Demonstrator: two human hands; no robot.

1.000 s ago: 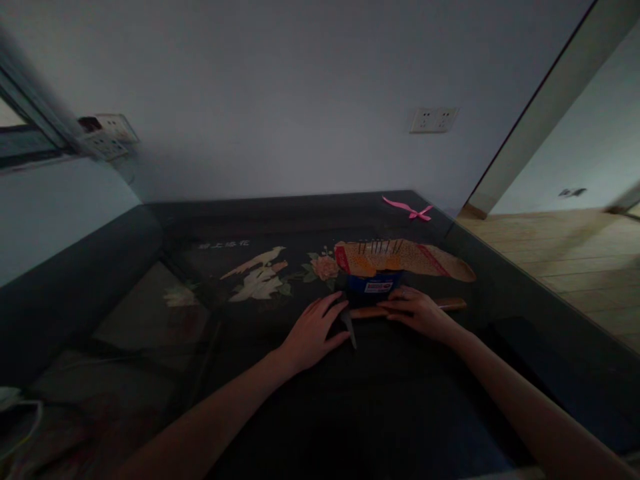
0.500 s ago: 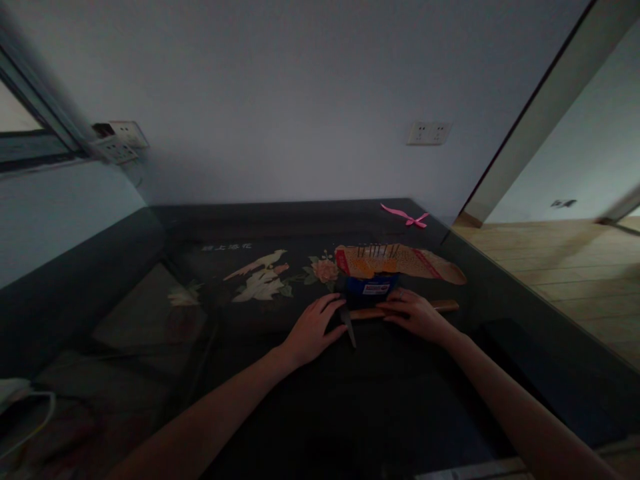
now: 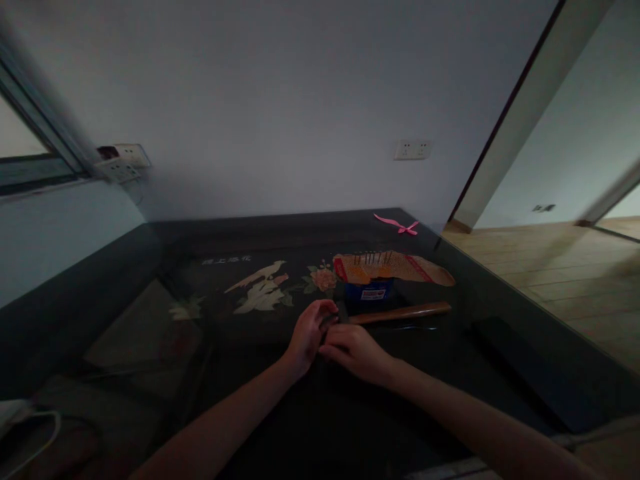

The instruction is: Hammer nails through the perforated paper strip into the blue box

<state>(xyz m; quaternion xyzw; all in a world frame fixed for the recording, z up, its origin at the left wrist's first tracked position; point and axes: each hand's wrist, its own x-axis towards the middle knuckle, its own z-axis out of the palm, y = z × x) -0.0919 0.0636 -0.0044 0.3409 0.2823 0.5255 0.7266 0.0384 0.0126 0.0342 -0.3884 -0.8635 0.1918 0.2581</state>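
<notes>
A hammer with a wooden handle [image 3: 410,312] lies crosswise on the dark tabletop. Part of its dark metal head [image 3: 343,311] shows at the handle's left end. My left hand [image 3: 306,337] curls round the far side of this head, its thumb hidden. From the right, my right hand [image 3: 356,349] reaches across with bent fingers against my left hand, covering the head's near end; what its fingertips pinch is hidden. Just beyond the handle stands a small blue box [image 3: 369,291]. Over it is a tan, insole-shaped piece [image 3: 420,267] with red bands, where several dark nails [image 3: 373,258] stick up.
A pink ribbon [image 3: 401,229] lies at the table's far right corner. A long dark, flat object [image 3: 535,373] is at the right edge. White cables [image 3: 43,415] lie at the lower left. The tabletop [image 3: 260,233] meets a wall with sockets [image 3: 413,149].
My right hand has left the box and handle and moved left to my left hand. My left hand has curled more closely. The camera view has shifted slightly.
</notes>
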